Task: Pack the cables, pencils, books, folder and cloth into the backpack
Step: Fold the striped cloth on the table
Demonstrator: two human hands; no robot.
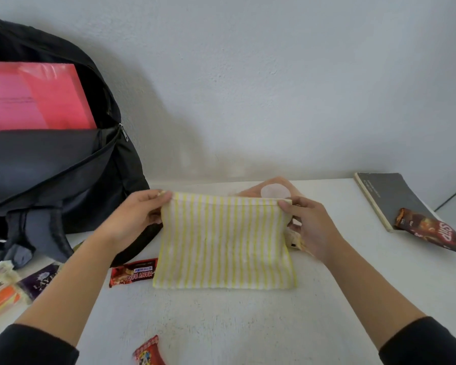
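We hold the yellow-striped cloth (225,243) taut between us, left hand (136,214) pinching its top left corner, right hand (308,225) pinching the top right, lower edge on the white table (248,325), open backpack (50,167) beside, pink folder (37,96) inside.

I see both hands, left hand (134,214) and right hand (308,227), pinching the striped cloth's (225,243) top corners at frame centre; open backpack (53,159) with pink folder (37,96) upper left.

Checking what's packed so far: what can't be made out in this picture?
Head view:
Backpack interior below the pink folder: hidden by its front panel.
Pale round thing: mostly behind the striped cloth.
Red packet: cut off by the bottom edge.
Left-edge packets: cut off, print blurred.
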